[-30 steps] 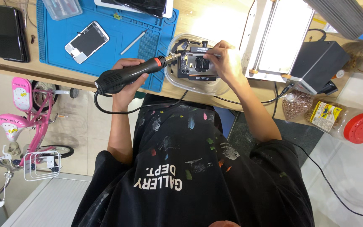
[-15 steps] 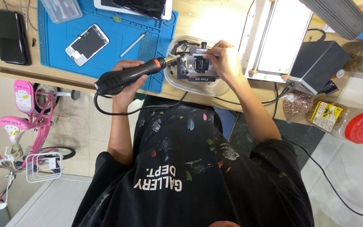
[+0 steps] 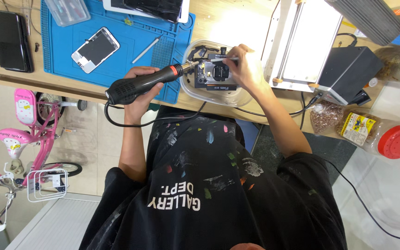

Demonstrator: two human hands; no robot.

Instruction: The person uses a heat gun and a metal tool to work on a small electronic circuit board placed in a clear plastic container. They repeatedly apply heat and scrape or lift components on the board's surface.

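My left hand grips a black hot-air gun with an orange collar. Its metal nozzle points right at a small black fixture. The fixture sits in a clear plastic tray at the front edge of the wooden desk. My right hand is over the fixture's right side and pinches thin metal tweezers, whose tips reach left over the fixture's top. The gun's black cord loops down in front of my paint-spattered black shirt.
A blue work mat left of the tray holds a white phone, a thin tool and a tablet. A black phone lies far left. A silver machine, black box and red-lidded jar stand right. A pink bicycle stands below.
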